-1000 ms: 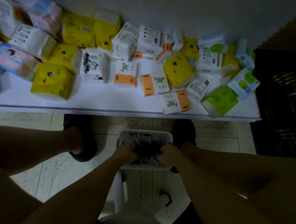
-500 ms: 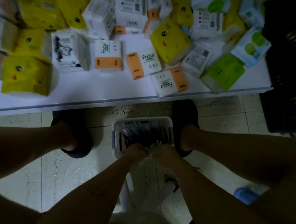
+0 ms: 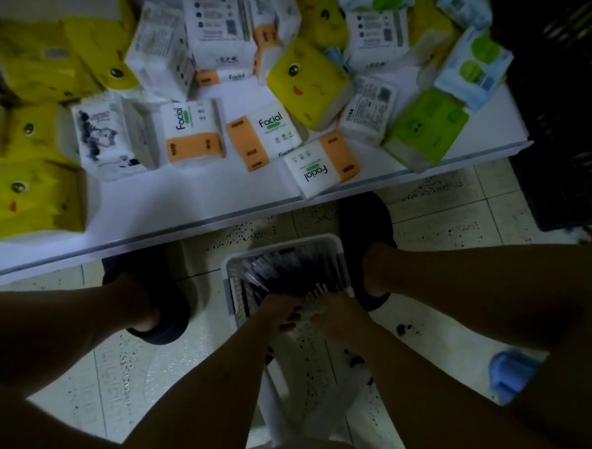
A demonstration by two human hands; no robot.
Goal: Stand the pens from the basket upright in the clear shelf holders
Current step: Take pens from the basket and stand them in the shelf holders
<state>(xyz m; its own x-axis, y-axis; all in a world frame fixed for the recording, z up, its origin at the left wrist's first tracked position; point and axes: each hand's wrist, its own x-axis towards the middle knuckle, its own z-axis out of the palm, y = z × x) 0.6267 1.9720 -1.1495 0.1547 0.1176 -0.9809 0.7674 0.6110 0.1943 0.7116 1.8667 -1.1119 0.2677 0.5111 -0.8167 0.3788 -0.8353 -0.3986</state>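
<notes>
Two hands meet at the near end of the white basket [image 3: 283,248], which sits low between the person's dark shoes [image 3: 366,221], below the edge of the white table [image 3: 220,193]. The left hand [image 3: 278,309] and right hand [image 3: 339,317] both have their fingers curled round a bunch of pens [image 3: 285,272], pale tips poking out between them. The light is dim, so how many pens they hold is hard to make out. The rest of the pens lie flat in the basket as a dark mass. On the table, tissue packs [image 3: 196,133] are scattered, the far ones cut off at the top. A black crate [image 3: 566,135] sits to the right, mostly in shadow.
</notes>
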